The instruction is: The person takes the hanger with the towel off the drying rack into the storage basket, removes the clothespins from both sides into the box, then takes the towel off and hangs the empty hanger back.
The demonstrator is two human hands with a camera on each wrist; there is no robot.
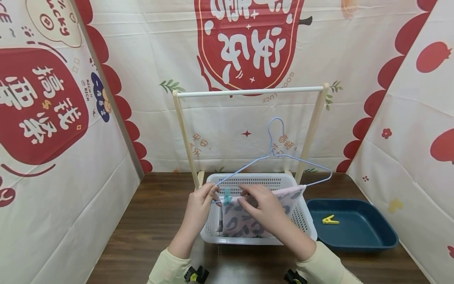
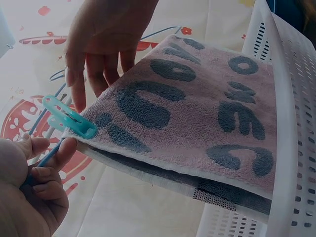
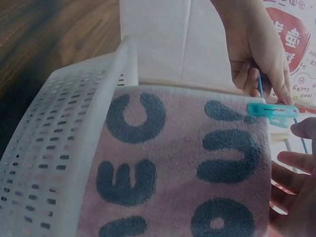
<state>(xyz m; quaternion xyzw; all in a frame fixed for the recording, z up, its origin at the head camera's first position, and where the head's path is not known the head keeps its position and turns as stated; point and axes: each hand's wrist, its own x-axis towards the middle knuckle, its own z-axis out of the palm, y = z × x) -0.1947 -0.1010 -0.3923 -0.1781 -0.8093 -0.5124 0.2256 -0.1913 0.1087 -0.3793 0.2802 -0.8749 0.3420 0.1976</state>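
Observation:
A pink towel (image 1: pixel 239 223) with grey letters hangs folded over the bottom bar of a light blue wire hanger (image 1: pixel 250 162). One teal clothespin (image 2: pixel 69 117) clamps the towel's top edge at its left corner. My left hand (image 1: pixel 199 203) grips the hanger's left end, thumb and fingers curled round the wire beside the clothespin. With fingers apart and loosely bent, my right hand (image 1: pixel 264 203) is at the towel's top edge, just right of the clothespin. The right wrist view shows its fingertips (image 3: pixel 289 160) near the towel's edge. The towel's lower part hangs into a white basket (image 1: pixel 312 225).
A rack with a white top bar (image 1: pixel 248 92) and wooden posts stands behind the basket. To the right, a dark blue tray (image 1: pixel 358 232) holds a yellow clothespin (image 1: pixel 330 220). Everything stands on a brown wooden table (image 1: pixel 142 236), with printed cloth walls around it.

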